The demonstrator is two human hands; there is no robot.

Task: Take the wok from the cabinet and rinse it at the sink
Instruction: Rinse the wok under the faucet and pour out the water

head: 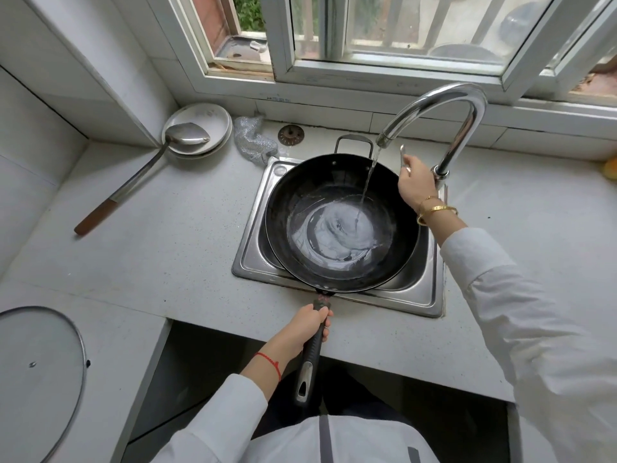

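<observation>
White sleeves point(521, 295), gold bangles point(434, 208), red string point(268, 361)

Wok point(340, 225) over the sink point(420, 289) under the faucet point(444, 105) — ladle point(140, 175) on plates point(200, 128), left.

One wide-angle view, worn on the person's head, looks forward and steeply down over a grey countertop point(167, 248) from close above. The sink point(424, 295) sits just right of centre, with the window point(384, 38) along the top edge at twelve o'clock and the wearer's own torso at six. Both sleeved arms enter from the bottom, at about five and seven o'clock. Straight lines bow outward near the frame edges.
</observation>
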